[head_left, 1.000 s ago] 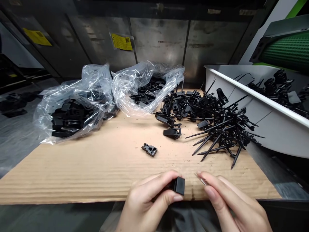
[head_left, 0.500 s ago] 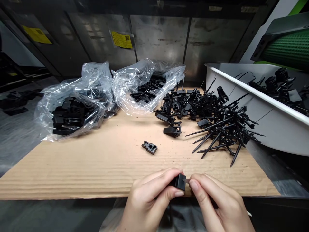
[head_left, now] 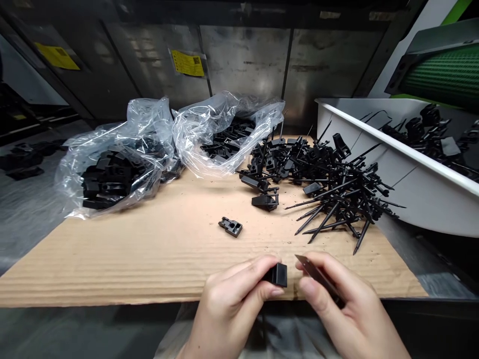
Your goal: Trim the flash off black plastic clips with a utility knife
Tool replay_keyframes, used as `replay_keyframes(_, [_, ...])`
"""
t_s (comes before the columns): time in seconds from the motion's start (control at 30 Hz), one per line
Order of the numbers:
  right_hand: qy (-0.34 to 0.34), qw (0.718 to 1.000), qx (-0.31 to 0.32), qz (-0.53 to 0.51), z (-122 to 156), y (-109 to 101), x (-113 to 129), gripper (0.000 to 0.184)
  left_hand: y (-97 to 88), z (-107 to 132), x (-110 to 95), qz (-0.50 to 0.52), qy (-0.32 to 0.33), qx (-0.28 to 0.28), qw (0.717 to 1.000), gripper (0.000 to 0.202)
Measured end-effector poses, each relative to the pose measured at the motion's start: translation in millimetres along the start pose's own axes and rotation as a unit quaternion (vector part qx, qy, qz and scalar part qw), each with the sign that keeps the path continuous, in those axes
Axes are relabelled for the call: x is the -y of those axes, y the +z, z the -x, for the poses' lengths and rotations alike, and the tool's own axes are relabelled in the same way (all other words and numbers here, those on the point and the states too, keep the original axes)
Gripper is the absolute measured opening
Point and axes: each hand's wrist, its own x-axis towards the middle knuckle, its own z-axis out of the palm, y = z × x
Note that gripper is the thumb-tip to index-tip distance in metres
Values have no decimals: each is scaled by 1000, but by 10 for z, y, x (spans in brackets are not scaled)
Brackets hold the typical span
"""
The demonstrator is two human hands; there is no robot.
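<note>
Between the thumb and fingers of my left hand [head_left: 235, 304] is a small black plastic part [head_left: 279, 275], its squared end facing right. My right hand [head_left: 344, 299] is closed around a thin, dark blade [head_left: 316, 274] with a pointed tip, angled up and to the left. A gap separates the blade's tip from the plastic part. Most of the blade's rear end is hidden in my palm. Farther up the cardboard lies a single flat black part [head_left: 231, 226] with a round hole.
Black moulded pieces with long sprue sticks [head_left: 337, 194] are heaped at the right. Two clear plastic bags [head_left: 149, 114] of black parts stand at the back left. A white bin [head_left: 396, 154] holds more pieces. Cardboard [head_left: 149, 259] covers the work surface.
The blade has come away from the black part's end face and turned so more of its length shows. My right hand has opened its angle slightly; the left still holds the part.
</note>
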Motion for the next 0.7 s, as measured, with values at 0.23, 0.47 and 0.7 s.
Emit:
replay_keyframes(0.23, [82,986,84,-118,-151,92,117,20,-133,-69,-62,192,-98,119,969,17])
replay_keyframes(0.47, [91,989,-47,-106,-43,8,44,18,-101,-33,-23,192,-147,67,968,18])
replay_keyframes(0.7, [-27,999,-5,-19,41,3,-16,33,-62,-35,-37,276,-176,87,941,24])
